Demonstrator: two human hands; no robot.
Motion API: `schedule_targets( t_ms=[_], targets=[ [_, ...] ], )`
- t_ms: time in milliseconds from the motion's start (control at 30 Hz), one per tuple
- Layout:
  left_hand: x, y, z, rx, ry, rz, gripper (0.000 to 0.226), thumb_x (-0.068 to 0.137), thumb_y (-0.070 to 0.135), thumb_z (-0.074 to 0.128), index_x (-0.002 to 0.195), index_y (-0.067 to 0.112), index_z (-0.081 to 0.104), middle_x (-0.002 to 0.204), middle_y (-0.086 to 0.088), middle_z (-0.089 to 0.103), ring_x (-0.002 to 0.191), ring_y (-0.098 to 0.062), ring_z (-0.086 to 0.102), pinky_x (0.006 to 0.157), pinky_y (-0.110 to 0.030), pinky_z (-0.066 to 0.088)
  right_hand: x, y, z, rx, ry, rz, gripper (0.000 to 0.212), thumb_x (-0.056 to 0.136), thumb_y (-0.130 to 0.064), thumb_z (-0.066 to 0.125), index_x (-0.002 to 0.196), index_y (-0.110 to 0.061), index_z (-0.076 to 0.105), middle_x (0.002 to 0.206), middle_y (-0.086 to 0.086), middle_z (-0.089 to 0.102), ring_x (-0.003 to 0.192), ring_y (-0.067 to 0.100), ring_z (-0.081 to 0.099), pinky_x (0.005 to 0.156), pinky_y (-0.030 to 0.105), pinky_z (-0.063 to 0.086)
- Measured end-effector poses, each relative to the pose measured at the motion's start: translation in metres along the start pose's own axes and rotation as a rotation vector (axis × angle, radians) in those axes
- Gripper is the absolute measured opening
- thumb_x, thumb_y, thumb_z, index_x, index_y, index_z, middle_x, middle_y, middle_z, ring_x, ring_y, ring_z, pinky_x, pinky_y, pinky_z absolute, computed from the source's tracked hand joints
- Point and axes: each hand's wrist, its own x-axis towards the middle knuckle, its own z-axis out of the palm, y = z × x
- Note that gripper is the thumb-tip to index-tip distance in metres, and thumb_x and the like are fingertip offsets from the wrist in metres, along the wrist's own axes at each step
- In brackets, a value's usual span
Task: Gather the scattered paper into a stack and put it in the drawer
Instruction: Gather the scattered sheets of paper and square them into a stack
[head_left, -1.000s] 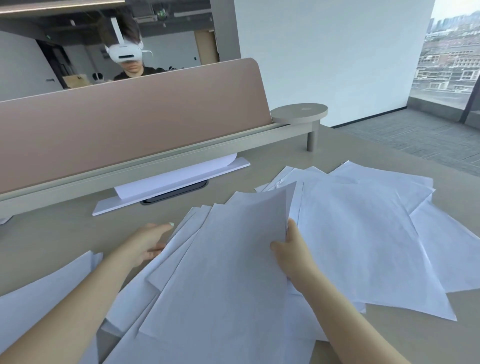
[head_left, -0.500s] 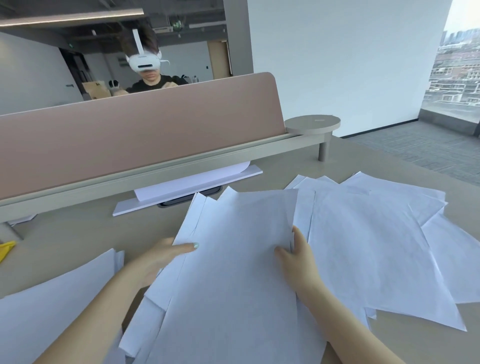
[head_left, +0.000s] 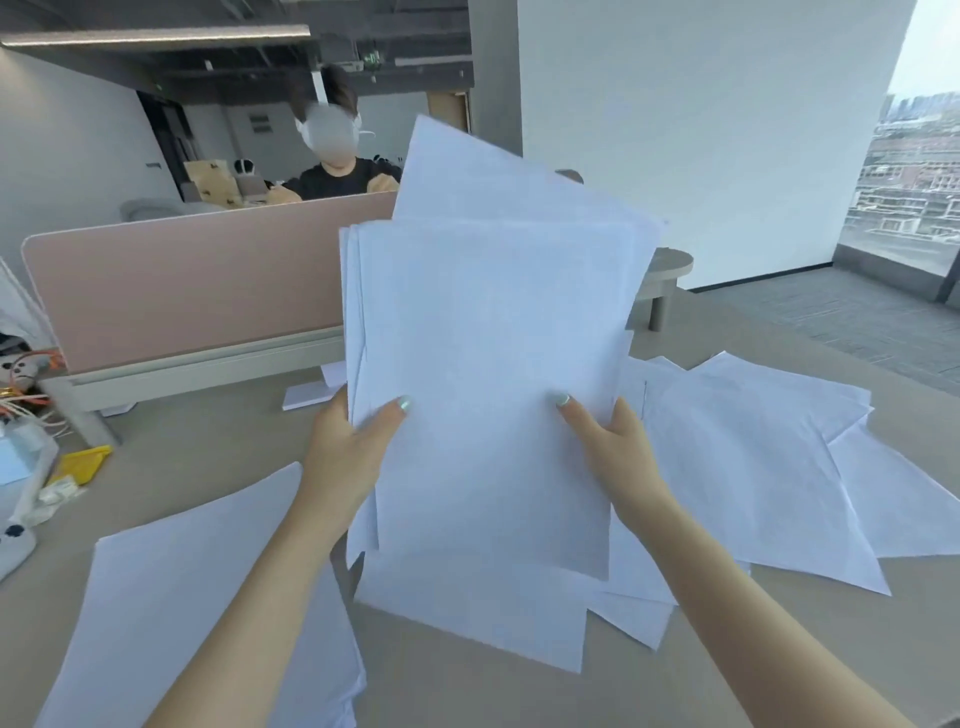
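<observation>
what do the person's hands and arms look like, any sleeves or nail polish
Both forearms are bare, with no sleeves, watch or bracelet in view. The left hand and right hand each show a thumbnail painted pale mint green. No rings can be seen.

No readable text, label, brand or number anywhere. Held paper sheets (head_left: 488, 374) blank on visible faces. Green ceiling sign (head_left: 370, 58) at far wall too blurred to read.
</observation>
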Motion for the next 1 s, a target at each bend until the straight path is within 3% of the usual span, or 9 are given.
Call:
schedule_targets(
  t_ms=[133, 233, 333, 433, 600, 700, 767, 833, 1000],
  targets=[
    [-0.001, 0.033, -0.002, -0.104, 0.025, 0.142, 0.012, 0.089, 0.029, 0.059, 0.091, 0.04, 0.062, 0.083, 0.033, 0.068, 0.081, 0.02, 0.061, 0.07, -0.001, 0.048, -0.005, -0.049, 0.013, 0.021, 0.025, -0.194, 0.01, 0.091, -0.026, 0.058, 0.09, -0.036, 0.061, 0.078, -0.028, 0.068, 0.072, -0.015, 0.064, 0.057, 0.005, 0.047],
    [-0.003, 0.038, -0.003, -0.104, 0.0, 0.191, 0.021, 0.089, 0.039, 0.056, 0.111, 0.039, 0.058, 0.107, 0.025, 0.064, 0.102, 0.015, 0.057, 0.088, -0.011, 0.045, -0.008, -0.064, 0.015, 0.02, 0.012, -0.246, 0.01, 0.09, -0.028, 0.06, 0.09, -0.038, 0.061, 0.077, -0.032, 0.068, 0.075, -0.016, 0.064, 0.058, 0.004, 0.046],
    [-0.007, 0.024, -0.006, -0.071, -0.014, 0.161, 0.057, 0.079, 0.06, 0.05, 0.128, 0.032, 0.048, 0.126, 0.018, 0.058, 0.119, 0.001, 0.052, 0.102, -0.03, 0.041, -0.007, -0.048, 0.012, 0.026, 0.001, -0.191, 0.007, 0.089, -0.03, 0.06, 0.091, -0.037, 0.061, 0.084, -0.027, 0.068, 0.075, -0.016, 0.064, 0.057, 0.003, 0.047],
    [-0.012, 0.011, -0.007, -0.06, -0.006, 0.111, 0.021, 0.092, 0.043, 0.05, 0.111, 0.047, 0.043, 0.116, 0.03, 0.052, 0.109, 0.016, 0.049, 0.1, -0.027, 0.041, -0.009, -0.028, 0.009, -0.006, -0.03, -0.081, 0.006, 0.09, -0.034, 0.058, 0.094, -0.036, 0.062, 0.089, -0.024, 0.069, 0.077, -0.013, 0.066, 0.058, 0.006, 0.049],
    [-0.015, -0.007, -0.002, -0.121, 0.003, -0.004, 0.03, 0.095, 0.039, 0.046, 0.123, 0.036, 0.037, 0.123, 0.022, 0.051, 0.108, 0.012, 0.049, 0.094, -0.024, 0.039, -0.008, -0.005, 0.004, -0.047, -0.029, 0.022, 0.009, 0.089, -0.037, 0.058, 0.096, -0.036, 0.063, 0.094, -0.02, 0.071, 0.084, -0.007, 0.068, 0.069, 0.017, 0.049],
    [-0.027, -0.012, 0.003, -0.107, -0.11, -0.061, 0.03, 0.098, 0.042, 0.033, 0.127, 0.049, 0.033, 0.121, 0.042, 0.043, 0.111, 0.021, 0.042, 0.092, -0.006, 0.031, -0.012, -0.002, 0.004, 0.007, -0.002, 0.047, 0.01, 0.088, -0.037, 0.06, 0.094, -0.032, 0.066, 0.087, -0.017, 0.074, 0.088, 0.002, 0.07, 0.067, 0.019, 0.052],
    [-0.035, -0.007, 0.006, -0.075, -0.173, -0.044, 0.026, 0.099, 0.036, 0.03, 0.114, 0.056, 0.035, 0.104, 0.055, 0.045, 0.097, 0.037, 0.038, 0.076, 0.01, 0.028, -0.013, -0.003, 0.0, 0.054, 0.048, 0.056, 0.012, 0.09, -0.037, 0.057, 0.089, -0.029, 0.066, 0.079, -0.018, 0.074, 0.083, 0.002, 0.071, 0.064, 0.018, 0.054],
    [-0.037, -0.007, 0.006, -0.083, -0.202, -0.071, 0.024, 0.099, 0.034, 0.03, 0.108, 0.056, 0.035, 0.092, 0.06, 0.044, 0.09, 0.042, 0.035, 0.07, 0.013, 0.027, -0.013, -0.002, -0.005, 0.059, 0.065, 0.069, 0.022, 0.091, -0.039, 0.054, 0.093, -0.024, 0.069, 0.088, -0.012, 0.076, 0.091, 0.008, 0.071, 0.073, 0.024, 0.054],
    [-0.038, -0.039, 0.001, -0.089, -0.199, -0.251, 0.027, 0.096, 0.044, 0.037, 0.122, 0.047, 0.034, 0.108, 0.044, 0.04, 0.111, 0.012, 0.039, 0.094, -0.017, 0.026, -0.02, 0.013, -0.008, -0.02, -0.04, 0.163, 0.022, 0.092, -0.04, 0.052, 0.101, -0.027, 0.068, 0.098, -0.014, 0.075, 0.092, 0.002, 0.07, 0.075, 0.023, 0.049]
  ],
)
